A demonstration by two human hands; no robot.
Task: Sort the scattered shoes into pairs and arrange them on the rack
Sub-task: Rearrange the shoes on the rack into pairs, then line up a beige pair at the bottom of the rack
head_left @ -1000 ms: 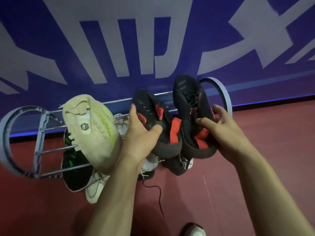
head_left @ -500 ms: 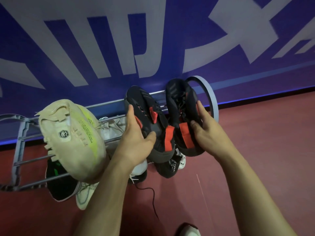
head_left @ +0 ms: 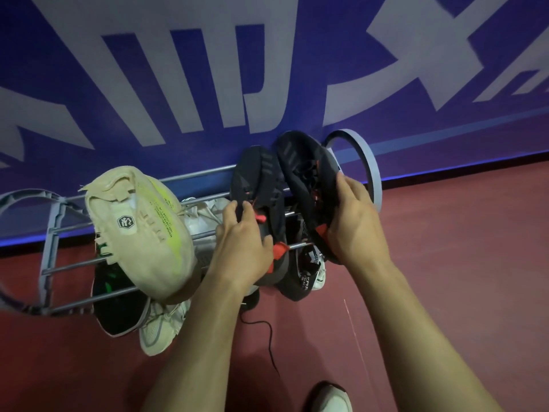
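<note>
Two black shoes with red tabs lie side by side on the top bars of the grey metal rack [head_left: 56, 233], toes toward the wall. My left hand [head_left: 240, 245] grips the left black shoe [head_left: 258, 179] near its heel. My right hand [head_left: 353, 224] holds the right black shoe [head_left: 300, 162] by its heel end, fingers curled over the opening. A cream shoe with a yellow-green stripe [head_left: 142, 230] rests sole-up on the rack's left part.
Below the bars sit a black and green shoe [head_left: 116, 307], a pale laced shoe [head_left: 157, 331], a white shoe [head_left: 202, 221] and a black patterned shoe [head_left: 303, 278]. A loose black lace [head_left: 267, 337] trails on the red floor. Another white shoe [head_left: 329, 396] lies near the bottom edge. A blue wall stands behind.
Both hands have pushed the black shoes farther onto the rack toward the wall. The left hand has shifted its grip lower on its shoe.
</note>
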